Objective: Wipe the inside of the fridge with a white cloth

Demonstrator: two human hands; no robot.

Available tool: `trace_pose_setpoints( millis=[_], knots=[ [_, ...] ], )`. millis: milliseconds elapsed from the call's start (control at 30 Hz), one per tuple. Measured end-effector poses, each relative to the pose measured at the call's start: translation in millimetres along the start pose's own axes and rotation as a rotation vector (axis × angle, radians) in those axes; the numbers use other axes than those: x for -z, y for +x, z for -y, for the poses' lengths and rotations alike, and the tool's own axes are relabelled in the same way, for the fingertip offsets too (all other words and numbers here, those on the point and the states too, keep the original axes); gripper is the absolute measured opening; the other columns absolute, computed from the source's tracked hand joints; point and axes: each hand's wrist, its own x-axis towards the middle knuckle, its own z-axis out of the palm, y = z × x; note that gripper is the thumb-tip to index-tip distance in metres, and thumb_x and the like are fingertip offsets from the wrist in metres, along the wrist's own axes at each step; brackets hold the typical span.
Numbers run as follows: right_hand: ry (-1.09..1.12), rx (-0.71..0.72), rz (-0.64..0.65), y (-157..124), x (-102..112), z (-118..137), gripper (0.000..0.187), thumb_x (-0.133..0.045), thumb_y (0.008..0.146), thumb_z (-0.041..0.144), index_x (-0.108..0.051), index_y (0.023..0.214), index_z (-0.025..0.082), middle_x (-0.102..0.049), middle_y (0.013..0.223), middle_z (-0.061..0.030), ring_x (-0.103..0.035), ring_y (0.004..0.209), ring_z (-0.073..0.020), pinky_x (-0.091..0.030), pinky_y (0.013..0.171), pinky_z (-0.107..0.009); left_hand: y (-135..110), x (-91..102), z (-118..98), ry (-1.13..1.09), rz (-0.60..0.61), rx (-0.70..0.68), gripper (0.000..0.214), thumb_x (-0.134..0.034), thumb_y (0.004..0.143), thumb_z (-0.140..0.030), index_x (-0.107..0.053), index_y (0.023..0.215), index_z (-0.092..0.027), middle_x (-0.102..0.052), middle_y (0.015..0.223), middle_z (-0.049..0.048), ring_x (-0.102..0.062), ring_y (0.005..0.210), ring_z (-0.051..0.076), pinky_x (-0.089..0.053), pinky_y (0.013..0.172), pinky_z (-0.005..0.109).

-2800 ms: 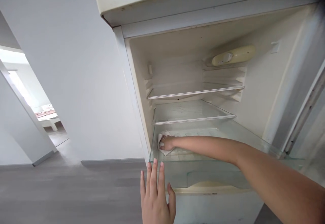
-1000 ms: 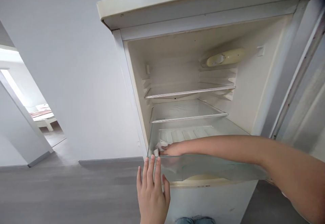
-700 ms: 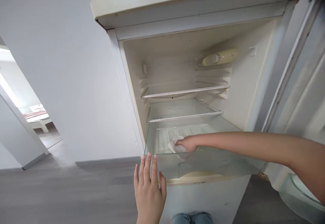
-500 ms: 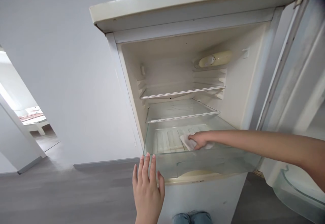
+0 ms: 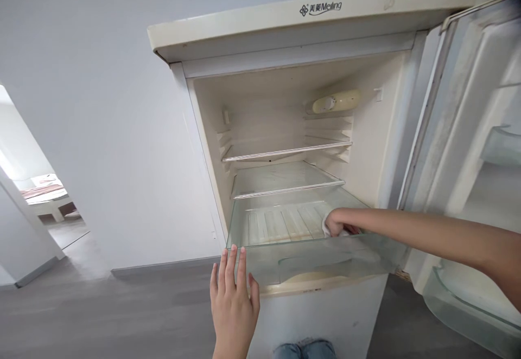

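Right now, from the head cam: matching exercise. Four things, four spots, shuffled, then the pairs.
Things:
1. right hand
2. left hand
3. Meiling logo
4. cream oblong housing

Spots:
A. on the fridge's cream top edge
B. high on the fridge's right inner wall
C. on a white cloth inside the clear crisper drawer
D. fingertips at that drawer's front edge

Pairs: 1-C, 2-D, 3-A, 4-B

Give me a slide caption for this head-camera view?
Right hand holds a white cloth inside the clear crisper drawer of a cream Meiling fridge.
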Motion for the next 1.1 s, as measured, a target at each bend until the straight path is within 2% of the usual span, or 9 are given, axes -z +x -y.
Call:
trace_pose_setpoints(
  millis=[67,167,267,400,500,700,900,1000,1100],
  knots=[
    [-0.151,-0.062,0.216,-3,-2,8,0.019,-0.081,0.048,0.017,-0.065,0.058,0.013,-0.065,0.066,-0.0139,-0.066,0.064,-0.0353,-0.054,0.062,-0.048,0,0.2,0,0.002,0.001,0.0,0.069,-0.061,0.08,-0.017,-0.035,0.144,-0.015,-0.058,0.136,0.015,-0.048,0.131,0.03,-0.044,0.102,0.047],
    [-0.335,-0.038,0.495,-7,-4,19,0.02,-0.08,0.053,0.026,-0.066,0.064,0.018,-0.062,0.065,-0.009,-0.063,0.058,-0.0289,-0.052,0.049,-0.04,0,0.2,0,-0.002,-0.01,-0.002,0.069,-0.062,0.08,-0.017,-0.035,0.143,-0.014,-0.057,0.136,0.0156,-0.047,0.131,0.031,-0.045,0.102,0.047],
    [-0.358,-0.004,0.569,-9,-8,32,0.024,-0.077,0.058,0.034,-0.067,0.073,0.018,-0.059,0.063,-0.0056,-0.059,0.052,-0.0234,-0.046,0.041,-0.032,0,-0.3,0,-0.007,-0.012,-0.005,0.068,-0.063,0.079,-0.016,-0.037,0.142,-0.014,-0.057,0.137,0.0158,-0.047,0.132,0.031,-0.046,0.101,0.046],
    [-0.185,0.124,0.784,-16,-5,49,0.027,-0.076,0.063,0.035,-0.067,0.081,0.016,-0.059,0.062,-0.0018,-0.059,0.054,-0.019,-0.047,0.045,-0.028,0,-0.7,-1,-0.012,-0.007,0.004,0.066,-0.063,0.079,-0.016,-0.04,0.14,-0.013,-0.057,0.136,0.0153,-0.046,0.132,0.031,-0.045,0.101,0.046],
    [0.088,0.265,0.944,-24,14,58,0.022,-0.069,0.071,0.032,-0.065,0.084,0.014,-0.06,0.063,-0.0017,-0.061,0.059,-0.0177,-0.051,0.053,-0.028,-1,-0.2,-1,-0.009,-0.003,0.001,0.065,-0.062,0.079,-0.016,-0.041,0.14,-0.013,-0.057,0.137,0.0149,-0.046,0.132,0.031,-0.046,0.101,0.046],
    [0.656,0.643,0.939,-59,63,100,0.027,-0.039,0.085,0.018,-0.063,0.096,0.013,-0.067,0.078,-0.004,-0.064,0.07,-0.0146,-0.052,0.071,-0.027,-1,1.7,0,-0.001,0.028,-0.002,0.065,-0.061,0.08,-0.016,-0.039,0.141,-0.013,-0.055,0.139,0.0137,-0.045,0.133,0.03,-0.046,0.101,0.044],
    [0.656,0.86,0.97,-119,34,172,0.034,-0.049,0.094,0.041,-0.066,0.108,0.016,-0.069,0.103,-0.0034,-0.064,0.094,-0.0138,-0.046,0.09,-0.026,-2,1.6,-1,0.008,0.021,0.005,0.067,-0.06,0.079,-0.015,-0.036,0.142,-0.012,-0.054,0.14,0.016,-0.045,0.133,0.031,-0.048,0.099,0.044],
    [0.609,0.936,0.861,-139,25,176,0.042,-0.049,0.092,0.054,-0.067,0.114,0.022,-0.067,0.115,-0.0011,-0.06,0.107,-0.0146,-0.04,0.1,-0.027,-4,0.7,1,0.041,0.017,-0.016,0.069,-0.06,0.079,-0.016,-0.035,0.144,-0.012,-0.054,0.139,0.0178,-0.048,0.132,0.031,-0.05,0.097,0.044],
    [0.529,0.89,0.82,-144,33,158,0.051,-0.044,0.091,0.062,-0.069,0.111,0.021,-0.067,0.116,-0.0033,-0.058,0.111,-0.0186,-0.04,0.103,-0.033,-3,-0.2,2,0.059,0.011,-0.02,0.07,-0.06,0.08,-0.017,-0.032,0.145,-0.013,-0.054,0.14,0.0175,-0.049,0.13,0.031,-0.05,0.097,0.044]
  ],
)
